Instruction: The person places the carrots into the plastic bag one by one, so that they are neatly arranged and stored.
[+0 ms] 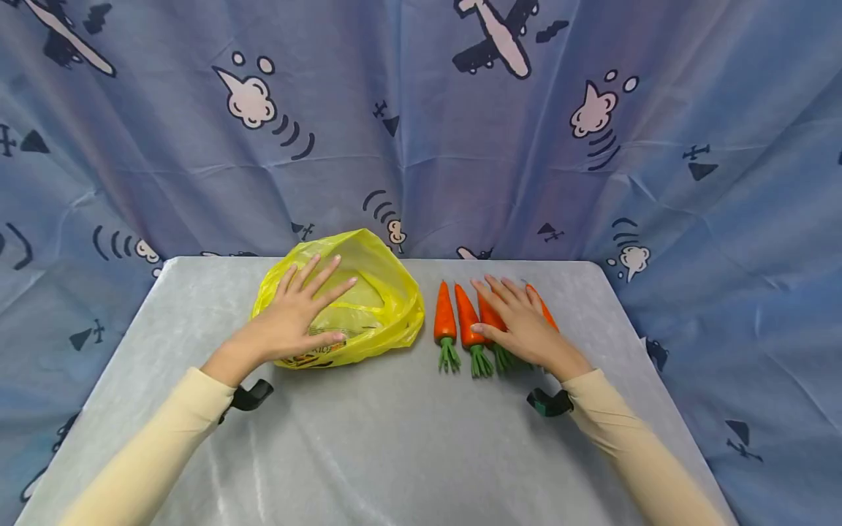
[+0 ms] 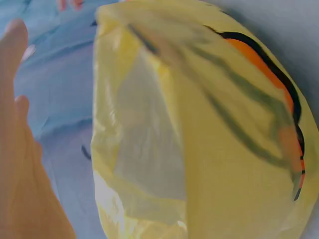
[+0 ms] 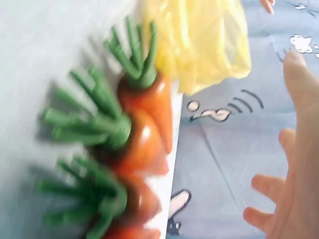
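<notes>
My left hand (image 1: 286,318) is spread flat above the near left part of a yellow plastic bag (image 1: 397,310), whose mouth gapes upward. In the left wrist view the hand appears apart from the bag (image 2: 229,149), and nothing is in its fingers. Several orange carrots (image 1: 444,314) with green stem tops lie side by side, right of the bag. Over the right-hand ones hovers my right hand (image 1: 526,329), fingers spread, partly hiding them. The right wrist view shows the carrots (image 3: 144,139) below that hand, with a gap between.
A pale grey cloth covers the table (image 1: 395,438), whose back edge runs just behind the bag and carrots. Behind it hangs a blue curtain (image 1: 447,131) printed with planes and clouds. A dark band with a small device (image 1: 549,402) sits at each wrist.
</notes>
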Available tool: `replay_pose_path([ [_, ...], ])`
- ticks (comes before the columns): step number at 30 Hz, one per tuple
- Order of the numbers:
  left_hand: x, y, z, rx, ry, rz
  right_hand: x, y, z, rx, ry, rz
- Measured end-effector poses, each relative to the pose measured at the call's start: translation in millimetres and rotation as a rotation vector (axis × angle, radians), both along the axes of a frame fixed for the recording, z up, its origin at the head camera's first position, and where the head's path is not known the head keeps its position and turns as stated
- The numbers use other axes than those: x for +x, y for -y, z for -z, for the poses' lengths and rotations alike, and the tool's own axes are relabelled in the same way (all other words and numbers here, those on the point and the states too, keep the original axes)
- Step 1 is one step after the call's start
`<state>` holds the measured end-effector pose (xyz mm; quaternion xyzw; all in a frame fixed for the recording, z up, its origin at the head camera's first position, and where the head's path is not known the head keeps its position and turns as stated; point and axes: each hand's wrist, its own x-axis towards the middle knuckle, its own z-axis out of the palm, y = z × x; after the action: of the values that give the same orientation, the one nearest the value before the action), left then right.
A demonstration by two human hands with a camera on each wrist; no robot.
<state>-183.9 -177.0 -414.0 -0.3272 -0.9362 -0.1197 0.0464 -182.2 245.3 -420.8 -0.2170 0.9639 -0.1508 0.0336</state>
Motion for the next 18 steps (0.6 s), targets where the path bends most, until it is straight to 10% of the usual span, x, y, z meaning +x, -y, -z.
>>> replay_pose_path([
  [18,-4.3,56.0,12.0,0.456,0.321,-0.197,-7.7,40,16.8,-0.346,0.191,0.165],
])
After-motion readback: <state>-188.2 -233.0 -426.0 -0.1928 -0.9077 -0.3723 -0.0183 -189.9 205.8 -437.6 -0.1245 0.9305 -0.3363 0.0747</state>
